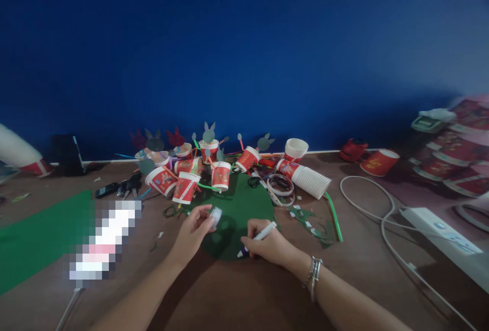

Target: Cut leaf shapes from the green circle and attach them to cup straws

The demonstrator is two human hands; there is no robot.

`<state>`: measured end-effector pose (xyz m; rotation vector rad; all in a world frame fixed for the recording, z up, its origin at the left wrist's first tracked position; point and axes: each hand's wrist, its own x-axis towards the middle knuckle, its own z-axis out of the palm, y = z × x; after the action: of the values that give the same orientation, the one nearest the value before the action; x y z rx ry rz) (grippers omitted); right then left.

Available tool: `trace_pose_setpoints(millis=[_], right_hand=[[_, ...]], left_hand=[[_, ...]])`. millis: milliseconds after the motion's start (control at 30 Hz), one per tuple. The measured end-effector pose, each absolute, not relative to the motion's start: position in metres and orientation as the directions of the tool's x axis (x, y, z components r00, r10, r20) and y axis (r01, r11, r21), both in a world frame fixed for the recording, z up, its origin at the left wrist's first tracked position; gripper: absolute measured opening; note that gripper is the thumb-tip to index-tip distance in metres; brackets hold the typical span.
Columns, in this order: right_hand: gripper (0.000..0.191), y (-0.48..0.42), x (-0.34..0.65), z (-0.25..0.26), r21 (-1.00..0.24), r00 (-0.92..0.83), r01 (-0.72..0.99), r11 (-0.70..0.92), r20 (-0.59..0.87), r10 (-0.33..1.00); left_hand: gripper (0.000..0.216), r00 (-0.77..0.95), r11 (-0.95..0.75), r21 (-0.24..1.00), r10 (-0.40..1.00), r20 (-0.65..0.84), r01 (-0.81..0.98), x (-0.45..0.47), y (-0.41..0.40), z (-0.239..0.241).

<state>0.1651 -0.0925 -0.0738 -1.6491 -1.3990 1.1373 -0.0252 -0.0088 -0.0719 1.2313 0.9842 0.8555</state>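
My left hand (pixel 195 230) pinches a small white ridged thing (pixel 216 218) between thumb and fingers; its kind is too blurred to name. In my right hand (pixel 269 245) is a white marker (pixel 266 231) with a purple end, which points down to the left just over the table. Both hands are above a dark green sheet (pixel 244 201) that lies flat. Several red paper cups (pixel 186 188) with paper animal heads and coloured arms stand or lie behind my left hand. Green scraps (pixel 311 221) lie to the right of the sheet.
A stack of paper cups (pixel 305 178) lies at the back right, beside a coiled cable (pixel 280 188). Further right are a white power strip (pixel 443 234) and its cord. On the left are a green sheet (pixel 49 234), keys (pixel 128 186) and a blurred-out object (pixel 107 239).
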Motion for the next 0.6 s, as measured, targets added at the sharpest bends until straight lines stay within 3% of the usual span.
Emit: trace_pose_setpoints(millis=[200, 433, 600], right_hand=[[0.02, -0.0918, 0.1649, -0.0737, -0.913, 0.027, 0.341, -0.222, -0.227, 0.974], [0.02, -0.0919, 0.1647, -0.0751, -0.902, 0.085, 0.406, -0.149, -0.125, 0.988], [0.02, -0.0934, 0.165, -0.076, -0.908, 0.029, 0.374, -0.187, -0.19, 0.981]], left_hand=[[0.043, 0.362, 0.148, 0.989, 0.922, -0.135, -0.008, -0.0252, -0.0082, -0.0722], [0.041, 0.371, 0.128, 0.992, 0.922, -0.112, -0.019, -0.0257, -0.0082, -0.0745], [0.041, 0.362, 0.135, 0.991, 0.924, -0.122, -0.011, -0.0256, -0.0087, -0.0729]])
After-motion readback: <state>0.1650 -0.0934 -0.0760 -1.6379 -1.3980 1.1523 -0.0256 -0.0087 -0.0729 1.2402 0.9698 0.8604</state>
